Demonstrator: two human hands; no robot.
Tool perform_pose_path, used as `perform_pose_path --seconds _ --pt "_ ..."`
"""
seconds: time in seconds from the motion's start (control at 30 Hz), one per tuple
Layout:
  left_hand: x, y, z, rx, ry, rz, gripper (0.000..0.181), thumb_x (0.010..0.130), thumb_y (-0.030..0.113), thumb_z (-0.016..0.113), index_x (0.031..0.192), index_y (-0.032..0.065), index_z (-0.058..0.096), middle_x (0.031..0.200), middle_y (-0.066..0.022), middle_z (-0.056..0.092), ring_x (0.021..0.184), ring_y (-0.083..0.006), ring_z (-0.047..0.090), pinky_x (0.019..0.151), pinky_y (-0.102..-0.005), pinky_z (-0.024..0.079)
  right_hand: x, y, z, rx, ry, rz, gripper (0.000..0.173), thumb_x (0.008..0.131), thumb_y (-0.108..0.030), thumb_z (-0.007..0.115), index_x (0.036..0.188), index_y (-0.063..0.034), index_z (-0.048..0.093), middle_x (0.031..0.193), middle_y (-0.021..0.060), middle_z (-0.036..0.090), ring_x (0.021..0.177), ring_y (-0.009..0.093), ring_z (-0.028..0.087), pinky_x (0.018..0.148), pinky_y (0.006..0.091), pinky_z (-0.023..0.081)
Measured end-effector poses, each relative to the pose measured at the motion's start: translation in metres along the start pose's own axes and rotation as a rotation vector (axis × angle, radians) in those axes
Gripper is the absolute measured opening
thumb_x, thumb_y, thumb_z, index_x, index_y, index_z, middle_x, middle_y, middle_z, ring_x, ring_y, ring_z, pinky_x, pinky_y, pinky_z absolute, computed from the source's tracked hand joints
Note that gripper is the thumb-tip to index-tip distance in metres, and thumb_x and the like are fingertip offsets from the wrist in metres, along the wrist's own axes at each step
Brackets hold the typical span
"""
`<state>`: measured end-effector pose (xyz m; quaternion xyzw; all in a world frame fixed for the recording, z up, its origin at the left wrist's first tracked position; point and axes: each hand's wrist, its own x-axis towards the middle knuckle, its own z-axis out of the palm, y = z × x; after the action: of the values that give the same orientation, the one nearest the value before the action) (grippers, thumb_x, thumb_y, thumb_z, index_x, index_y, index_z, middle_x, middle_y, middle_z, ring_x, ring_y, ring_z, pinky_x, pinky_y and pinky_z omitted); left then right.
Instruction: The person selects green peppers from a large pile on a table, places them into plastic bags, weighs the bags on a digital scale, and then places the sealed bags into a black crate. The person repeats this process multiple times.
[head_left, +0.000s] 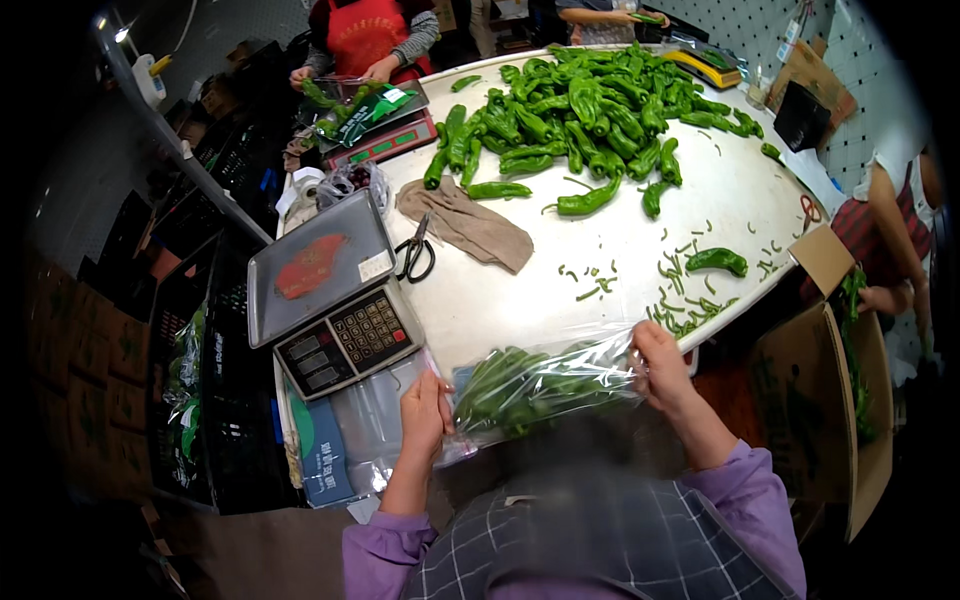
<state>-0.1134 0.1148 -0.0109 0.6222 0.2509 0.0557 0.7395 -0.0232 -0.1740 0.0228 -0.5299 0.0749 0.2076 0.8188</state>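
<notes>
A clear plastic bag of green peppers (536, 386) is stretched between my two hands at the table's near edge. My left hand (426, 409) grips its left end, and my right hand (660, 361) pinches the right end. Flat printed plastic bags (326, 450) lie beside my left hand, partly under a digital scale (349, 337) with a metal pan. Farther back, a large heap of green peppers (585, 112) covers the far part of the white table (480, 300). Cut pepper stems (679, 300) and a single pepper (716, 261) lie beyond my right hand.
Black-handled scissors (416, 255) lie by a brown cloth (469, 225). Across the table, a person in a red apron (367, 30) handles a bag on a red scale (382, 142). An open cardboard box (802, 420) stands at right near another person (892, 217). Black crates (247, 420) stand at left.
</notes>
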Motion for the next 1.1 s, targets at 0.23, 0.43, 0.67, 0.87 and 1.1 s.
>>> perform_pose_path --seconds 0.23,0.43,0.67,0.87,1.1 --pt "0.0 -0.04 -0.022 0.219 -0.044 -0.371 0.037 0.089 0.034 0.043 0.066 0.0069 0.05 0.044 0.0014 0.04 0.032 -0.0074 0.031 0.031 -0.0212 0.024 0.01 0.068 -0.032 0.0 0.002 0.315 0.023 0.09 -0.022 0.045 0.073 -0.0075 0.047 0.048 -0.0034 0.041 0.035 0.005 0.034 0.031 0.0186 0.026" --pt "0.027 -0.074 -0.028 0.586 -0.046 -0.064 0.027 0.082 0.027 0.059 0.076 0.0014 0.056 0.054 -0.0007 0.049 0.049 -0.0066 0.045 0.043 -0.0211 0.035 0.023 0.078 -0.047 -0.438 0.037 0.129 0.021 0.086 -0.022 0.049 0.073 -0.0054 0.05 0.053 0.0005 0.046 0.043 0.008 0.039 0.042 0.0225 0.032" --pt "0.027 -0.047 -0.009 0.332 -0.12 -0.282 0.029 0.085 0.03 0.056 0.087 0.0018 0.053 0.07 -0.0008 0.054 0.059 -0.0064 0.048 0.05 -0.0198 0.038 0.025 0.059 -0.041 -0.98 0.035 -0.002 0.035 0.082 -0.029 0.055 0.079 0.0056 0.053 0.067 0.0077 0.056 0.062 0.015 0.052 0.059 0.0294 0.043" --pt "0.033 -0.069 -0.01 -0.067 -0.289 -0.431 0.031 0.089 0.027 0.049 0.109 0.0034 0.048 0.093 -0.0029 0.055 0.079 -0.0103 0.054 0.062 -0.0219 0.046 0.033 0.055 -0.05 -0.515 -0.117 0.371 0.033 0.084 -0.026 0.054 0.101 0.0015 0.055 0.066 0.0014 0.053 0.052 0.007 0.045 0.047 0.0208 0.035" --pt "0.017 -0.033 -0.002 -0.596 -0.514 -0.131 0.056 0.082 0.023 0.06 0.128 0.0059 0.034 0.122 -0.0088 0.046 0.107 -0.0217 0.05 0.091 -0.0394 0.042 0.031 0.033 -0.032 -0.255 -0.195 0.089 0.043 0.08 -0.017 0.058 0.117 0.0 0.045 0.078 0.0001 0.054 0.064 0.005 0.048 0.056 0.0201 0.039"
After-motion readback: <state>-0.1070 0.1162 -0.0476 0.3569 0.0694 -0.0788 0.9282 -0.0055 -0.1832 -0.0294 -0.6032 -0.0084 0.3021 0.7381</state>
